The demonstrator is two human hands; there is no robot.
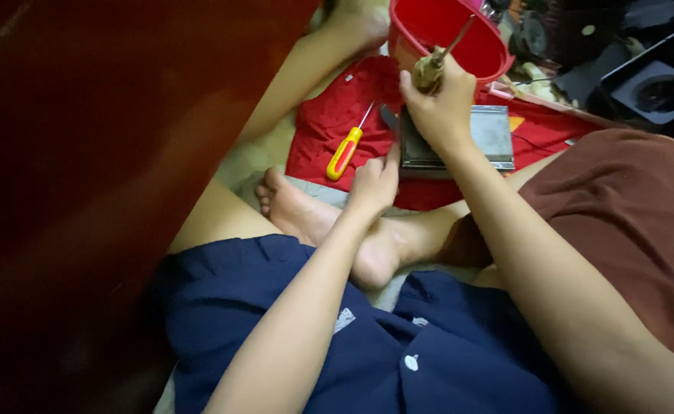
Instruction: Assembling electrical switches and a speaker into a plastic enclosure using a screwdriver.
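My right hand (440,107) is closed around the worn handle of a thin metal tool (446,52) whose shaft points up over a red plastic bucket (460,38). Below that hand lies a flat grey metal box (494,134) on a red cloth (329,123). My left hand (375,180) rests at the box's left edge, fingers touching it, holding nothing that I can see. A screwdriver with a yellow and red handle (345,152) lies on the cloth just left of my left hand.
I sit on the floor with bare legs crossed, a foot (306,215) under my left wrist. A dark reddish panel (84,153) fills the left side. Another person's brown-clad leg (628,199) is at right. Dark devices and clutter (651,84) sit at top right.
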